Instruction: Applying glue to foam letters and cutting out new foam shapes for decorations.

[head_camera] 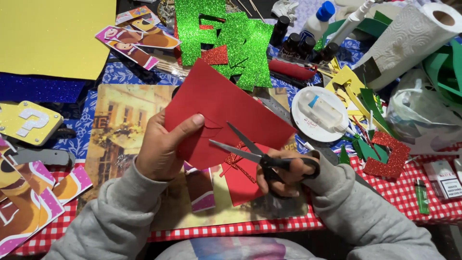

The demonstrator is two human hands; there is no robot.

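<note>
The left hand [161, 149] holds one red sheet [224, 108] up off the table, thumb laid across its near face and the other fingers hidden behind it, so the grip is a flat pinch closed on the lower left part of the sheet. The sheet rises up and to the right of that thumb, tilted like a diamond, with its long axis running from lower left to upper right.

The right hand [284, 171] has one pair of scissors [250, 150], fingers curled shut through the black handles. The two blades stand partly open in a narrow V and point left and slightly up, straight toward the left thumb. Their tips lie against the sheet's lower edge, just right of the thumb; a curved cut or pencil line shows in the red beside the thumb tip. The blades' long axis crosses the sheet's nearly at right angles. The right hand is the nearer one to the cutting edge; the left only steadies.

Below the scissor fingers lie one smaller red piece [240, 183] and one glittery red bow shape [234, 159]. Above the sheet are overlapping green glitter pieces [240, 43], their count unclear. Right of the scissor hand sit one white lid [303, 125] bearing one glue bottle [323, 111], and farther right one paper towel roll [409, 41] and one green lighter [421, 195]
</note>
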